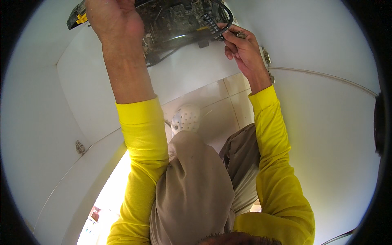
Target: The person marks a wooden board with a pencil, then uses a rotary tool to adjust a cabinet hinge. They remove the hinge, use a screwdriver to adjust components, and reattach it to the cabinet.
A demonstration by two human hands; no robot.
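Showing between both hands (245, 47), dark device (175, 28).

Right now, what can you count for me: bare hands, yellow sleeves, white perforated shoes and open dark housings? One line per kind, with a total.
Bare hands: 2 (left hand, partly cut off; right hand)
Yellow sleeves: 2 (left sleeve; right sleeve)
White perforated shoe: 1
Open dark housing: 1
Total: 6

Strip (210, 22): black, dotted pale; cable (231, 17): black. Sleeves (143, 134) plain bright yellow, trousers (192, 183) plain grey-brown. Shoe (186, 117) whitish with round dots; cabinet panel (326, 143) white.
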